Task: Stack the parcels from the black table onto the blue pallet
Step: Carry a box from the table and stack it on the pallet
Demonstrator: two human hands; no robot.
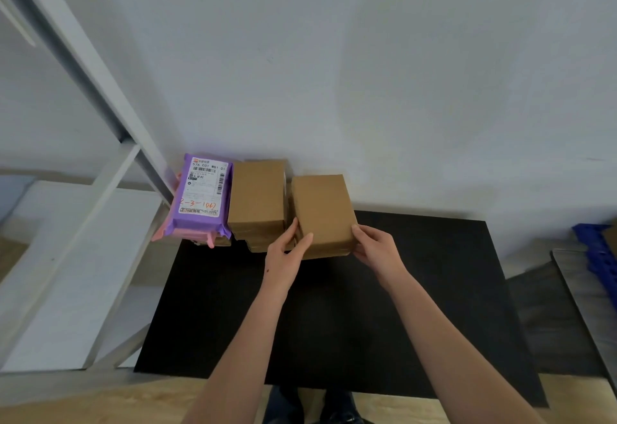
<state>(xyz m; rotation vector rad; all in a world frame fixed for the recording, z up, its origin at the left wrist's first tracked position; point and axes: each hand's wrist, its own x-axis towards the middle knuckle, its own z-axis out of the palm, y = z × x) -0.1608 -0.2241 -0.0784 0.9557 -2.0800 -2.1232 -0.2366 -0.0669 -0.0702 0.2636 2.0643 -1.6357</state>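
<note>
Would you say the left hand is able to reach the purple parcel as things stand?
Probably not right away: the left hand grips the nearer brown box, with the right hand on its other side. The purple parcel lies uncovered atop its pile.

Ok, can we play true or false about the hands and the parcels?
1. The left hand and right hand both hold one brown box. True.
2. The purple parcel lies right of that box. False: it lies to its left.
3. The purple parcel carries a white label. True.
4. The held box sits on the blue pallet. False: it is over the black table.
</note>
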